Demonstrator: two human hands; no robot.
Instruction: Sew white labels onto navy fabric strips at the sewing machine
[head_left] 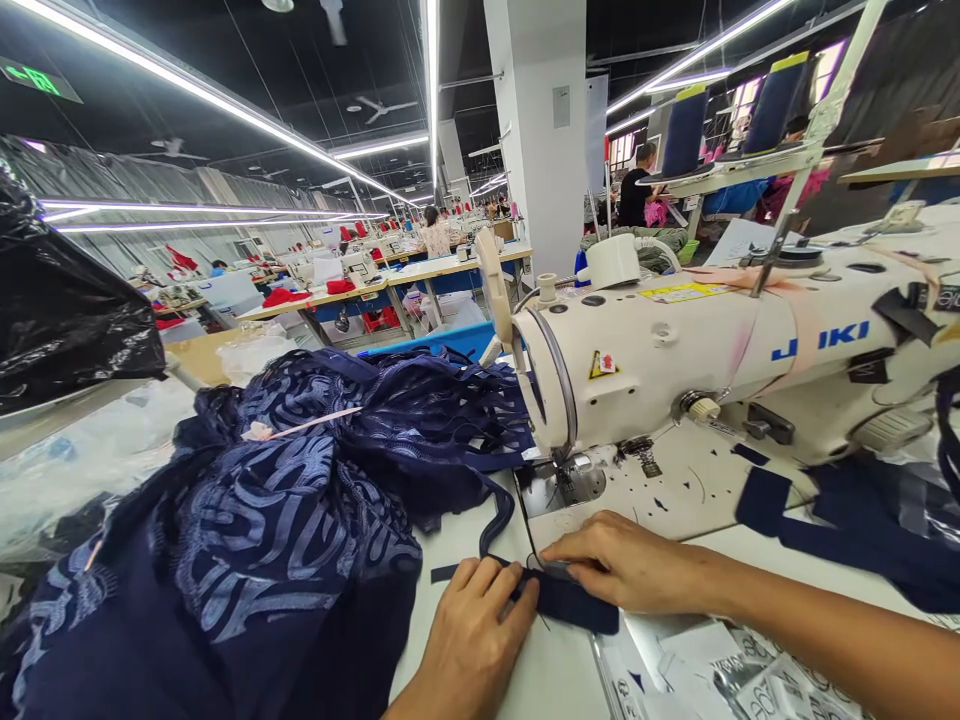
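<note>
A navy fabric strip (577,603) lies on the white table just in front of the sewing machine's needle area. My left hand (480,632) is closed on its left part, fingers bent together over the cloth. From the right, my right hand (630,562) grips the strip's upper edge with thumb and index finger close together. A narrow navy band (496,520) curves from the strip up toward the garment pile. The white sewing machine (645,350) stands just beyond my hands, its presser foot (562,475) above the metal plate. Fabric under my fingers is hidden.
A heap of navy patterned garments (262,500) covers the left side. Navy cut pieces (847,520) lie at right, and printed labels (750,670) in front. Thread cones (776,105) stand above the machine. A black plastic bag (67,290) is at far left; people work behind.
</note>
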